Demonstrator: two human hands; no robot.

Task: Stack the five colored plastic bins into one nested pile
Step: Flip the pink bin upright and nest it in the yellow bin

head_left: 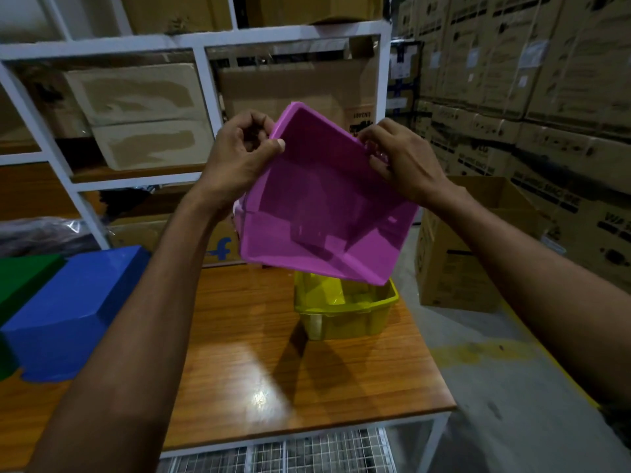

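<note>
Tilted purple bin (321, 206) is gripped at its rim by fingers of left hand (235, 155) and right hand (399, 162); yellow bin (345, 312) at its 6 o'clock.

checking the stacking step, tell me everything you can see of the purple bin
The purple bin is a rectangular tub of glossy plastic with a thickened rim, and it is empty. It is held in the air, tilted so its opening faces the camera, above the yellow bin. The left hand pinches its left rim; the right hand grips the right rim.
</note>
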